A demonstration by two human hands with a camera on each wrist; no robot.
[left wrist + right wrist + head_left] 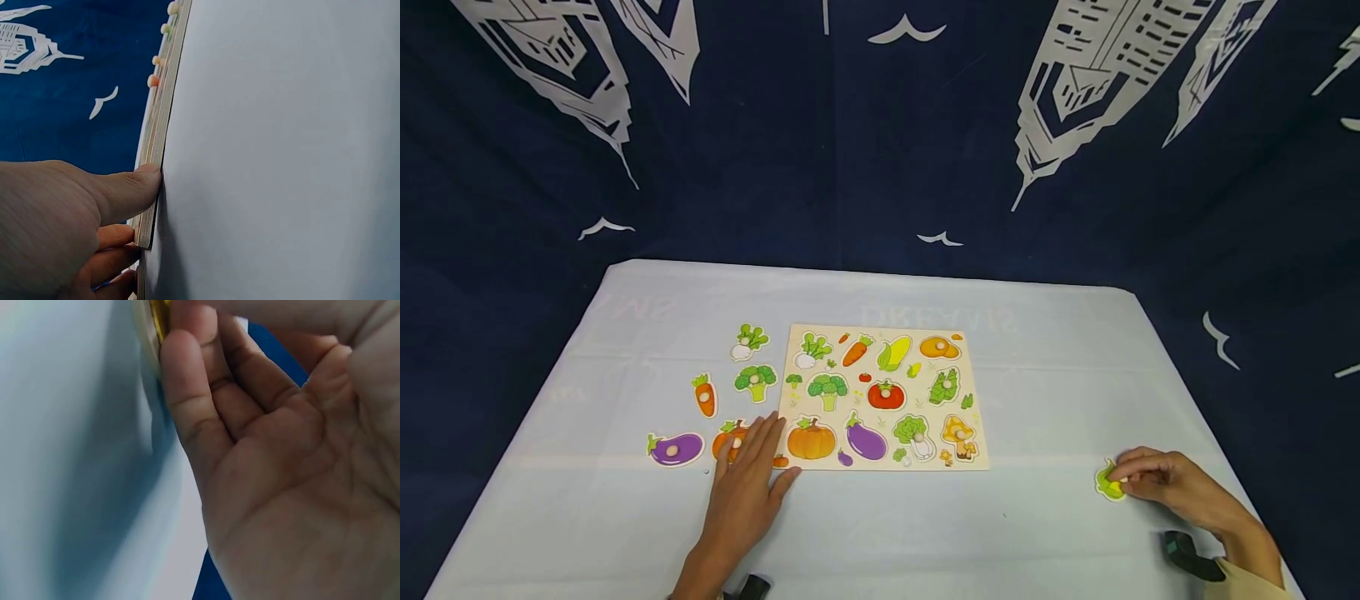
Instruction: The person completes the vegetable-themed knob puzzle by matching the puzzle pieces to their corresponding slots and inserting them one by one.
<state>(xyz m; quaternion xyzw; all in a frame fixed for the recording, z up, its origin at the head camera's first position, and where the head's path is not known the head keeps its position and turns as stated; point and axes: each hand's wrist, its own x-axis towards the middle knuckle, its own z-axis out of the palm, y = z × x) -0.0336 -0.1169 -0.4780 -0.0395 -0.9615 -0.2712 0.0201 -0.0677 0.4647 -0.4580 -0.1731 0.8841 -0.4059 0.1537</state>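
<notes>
A wooden vegetable puzzle board (880, 423) lies on the table. My left hand (741, 475) rests at its lower left corner with fingers extended; in the left wrist view the thumb (134, 187) touches the board's edge. Partly under those fingers is a pumpkin piece (722, 442). Far to the right, my right hand (1172, 487) pinches a green and yellow corn piece (1105, 483) between thumb and fingers. In the right wrist view only the piece's rim (147, 337) shows, the rest hidden by fingers.
Left of the board lie a turnip piece (748, 342), a broccoli piece (756, 382), a carrot piece (704, 396) and an eggplant piece (676, 450). Knobbed pieces, such as the tomato (886, 396), sit in the board. A dark blue cloth (820, 183) hangs behind the white table (1045, 375).
</notes>
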